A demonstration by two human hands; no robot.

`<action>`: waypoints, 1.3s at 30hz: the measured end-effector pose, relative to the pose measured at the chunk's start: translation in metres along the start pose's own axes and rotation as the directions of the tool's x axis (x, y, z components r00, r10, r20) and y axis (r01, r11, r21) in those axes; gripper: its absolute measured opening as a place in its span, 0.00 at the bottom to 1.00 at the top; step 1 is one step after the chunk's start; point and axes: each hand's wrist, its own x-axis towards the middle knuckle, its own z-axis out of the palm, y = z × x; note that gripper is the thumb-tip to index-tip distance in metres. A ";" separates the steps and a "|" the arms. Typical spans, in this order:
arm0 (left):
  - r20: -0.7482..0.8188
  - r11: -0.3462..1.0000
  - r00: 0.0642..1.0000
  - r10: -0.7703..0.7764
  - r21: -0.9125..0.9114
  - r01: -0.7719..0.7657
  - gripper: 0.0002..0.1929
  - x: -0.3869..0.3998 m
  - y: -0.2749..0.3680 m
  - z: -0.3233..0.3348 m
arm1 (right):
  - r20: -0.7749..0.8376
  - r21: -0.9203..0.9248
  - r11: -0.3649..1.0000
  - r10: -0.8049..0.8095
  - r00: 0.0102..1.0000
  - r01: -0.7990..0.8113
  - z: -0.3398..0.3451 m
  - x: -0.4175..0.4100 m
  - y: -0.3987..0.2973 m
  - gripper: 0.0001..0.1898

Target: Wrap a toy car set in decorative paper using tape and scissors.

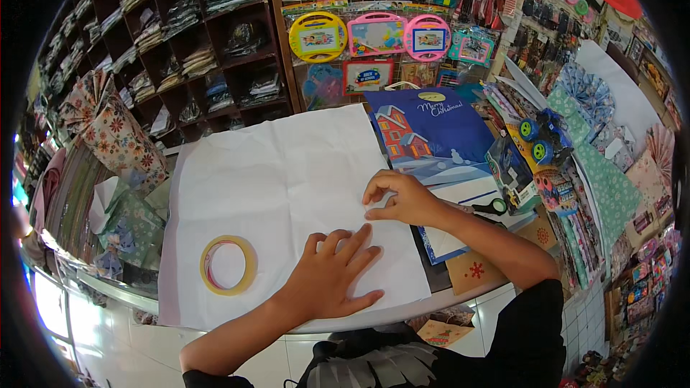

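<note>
A large sheet of white paper (237,172) with faint creases lies spread over the counter before me. My left hand (339,269) presses flat on it near the front edge, fingers apart and nothing in them. Just beyond, my right hand (404,199) hovers at or touches the sheet's right half, thumb and fingers curled toward each other. Whether something thin sits between those fingertips, I cannot tell. A roll of clear yellowish adhesive tape (249,267) lies on the sheet to the left of my left hand.
Scissors with black handles (493,206) lie under my right forearm. Beside the sheet is a blue Christmas gift bag (447,134). A toy monster truck (547,137) and wrapping-paper rolls (577,242) stand right. A floral wrapped package (118,140) stands left, before shelving (215,73).
</note>
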 end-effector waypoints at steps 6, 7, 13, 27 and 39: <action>-0.007 1.000 1.000 0.016 0.020 -0.016 0.28 0.000 0.000 0.000 | -0.041 0.078 0.996 0.036 0.999 -0.032 0.001 0.009 0.003 0.15; -0.007 1.000 1.000 0.017 0.022 -0.017 0.28 0.000 0.000 0.000 | -0.041 0.077 0.997 0.035 0.999 -0.031 0.002 0.010 -0.001 0.15; 0.003 1.000 1.000 0.020 0.011 -0.020 0.28 0.000 -0.001 0.000 | -0.125 0.135 0.984 0.135 0.983 -0.118 -0.001 0.017 -0.006 0.20; 0.062 0.999 0.998 -0.015 -0.030 0.017 0.28 0.000 0.003 -0.005 | -0.093 -0.008 0.995 0.095 0.991 -0.096 0.000 0.031 0.008 0.26; 0.143 0.968 0.976 -0.165 -0.164 0.187 0.28 -0.008 0.012 -0.010 | 0.069 -0.271 0.961 -0.031 0.997 0.049 0.000 0.002 0.000 0.32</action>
